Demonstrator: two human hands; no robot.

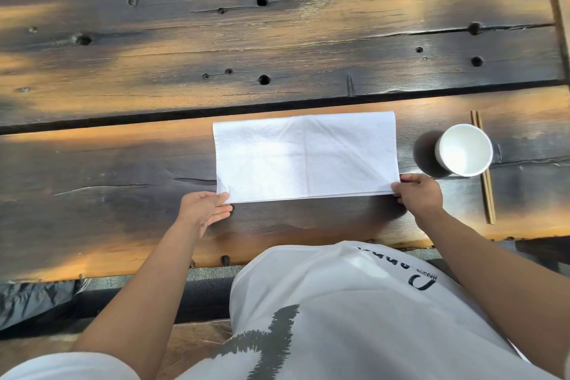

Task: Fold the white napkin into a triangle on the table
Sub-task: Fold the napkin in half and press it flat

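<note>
On the table [123,179], each hand, left [202,210] and right [418,193], pinched a near corner of the napkin [305,157], which looked light, limp and easily creased.

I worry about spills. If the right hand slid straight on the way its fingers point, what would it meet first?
The right hand points leftward along the near edge of the white paper napkin, so it would likely meet only napkin; the white paper cup sits behind it.

light: bright, warm patches on dark table [277,40] | glare: napkin [305,157] centre | edges: wide-angle bowing
</note>
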